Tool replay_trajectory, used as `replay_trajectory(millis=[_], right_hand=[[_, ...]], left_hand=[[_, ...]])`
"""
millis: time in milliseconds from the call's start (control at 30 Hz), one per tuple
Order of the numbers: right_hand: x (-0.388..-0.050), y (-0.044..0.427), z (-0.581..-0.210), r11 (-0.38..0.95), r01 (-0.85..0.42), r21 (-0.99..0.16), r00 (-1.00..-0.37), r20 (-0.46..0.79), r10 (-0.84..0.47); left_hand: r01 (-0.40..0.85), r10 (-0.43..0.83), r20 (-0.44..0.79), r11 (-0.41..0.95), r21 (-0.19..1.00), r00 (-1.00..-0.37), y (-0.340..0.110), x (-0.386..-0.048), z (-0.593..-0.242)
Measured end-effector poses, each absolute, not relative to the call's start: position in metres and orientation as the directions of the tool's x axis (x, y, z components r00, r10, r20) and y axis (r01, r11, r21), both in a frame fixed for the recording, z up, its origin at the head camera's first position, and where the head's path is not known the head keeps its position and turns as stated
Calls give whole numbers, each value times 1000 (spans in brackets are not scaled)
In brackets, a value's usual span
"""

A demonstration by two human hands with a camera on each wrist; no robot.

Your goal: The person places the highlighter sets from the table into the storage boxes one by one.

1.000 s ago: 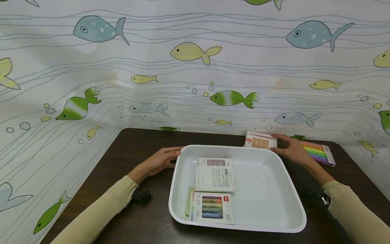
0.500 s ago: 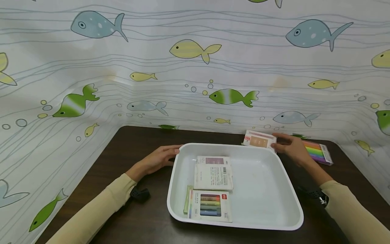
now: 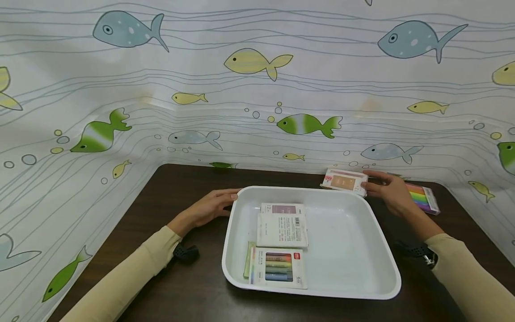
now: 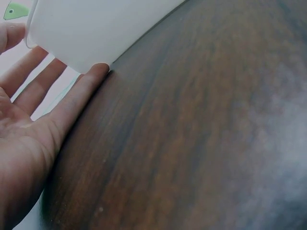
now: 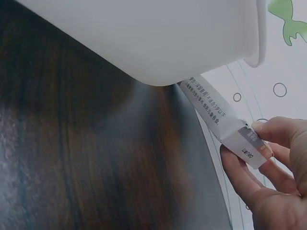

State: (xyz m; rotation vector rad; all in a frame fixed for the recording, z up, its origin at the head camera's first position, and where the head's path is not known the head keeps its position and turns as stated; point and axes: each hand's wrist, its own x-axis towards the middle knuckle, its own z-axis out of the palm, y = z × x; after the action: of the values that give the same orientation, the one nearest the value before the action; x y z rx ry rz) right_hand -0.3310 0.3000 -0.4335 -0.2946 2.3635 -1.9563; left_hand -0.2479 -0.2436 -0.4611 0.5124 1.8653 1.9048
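Note:
A white tray (image 3: 354,250) stands on the dark table. My left hand (image 3: 209,208) rests against its back left corner, thumb at the rim; in the left wrist view the fingers (image 4: 79,93) stretch out to the tray's outer wall. Behind the tray's back right corner, my right hand (image 3: 392,194) pinches one end of a white box (image 3: 344,181) with a tan panel. The right wrist view shows thumb and fingers around the end of this box (image 5: 216,115), while its far end is hidden behind the tray.
Inside the tray, on the left, lie a crayon box (image 3: 278,268) with a window, a white box (image 3: 281,230) over another, and a green item (image 3: 248,259). A rainbow-coloured pack (image 3: 422,197) lies partly behind my right hand. Fish-patterned cloth (image 3: 257,112) rises behind the table.
My right hand has shifted slightly right, and the white box in it has turned a little. The left hand stays at the tray corner. The head view has tilted slightly.

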Motion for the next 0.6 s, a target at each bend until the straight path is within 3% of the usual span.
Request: replay_trajectory(millis=[600], right_hand=[[-320,297,-409,53,-21,-998,-996,16,-85]], left_hand=[[-57,521,-44,-10,998,-852,-243,-246,-462]])
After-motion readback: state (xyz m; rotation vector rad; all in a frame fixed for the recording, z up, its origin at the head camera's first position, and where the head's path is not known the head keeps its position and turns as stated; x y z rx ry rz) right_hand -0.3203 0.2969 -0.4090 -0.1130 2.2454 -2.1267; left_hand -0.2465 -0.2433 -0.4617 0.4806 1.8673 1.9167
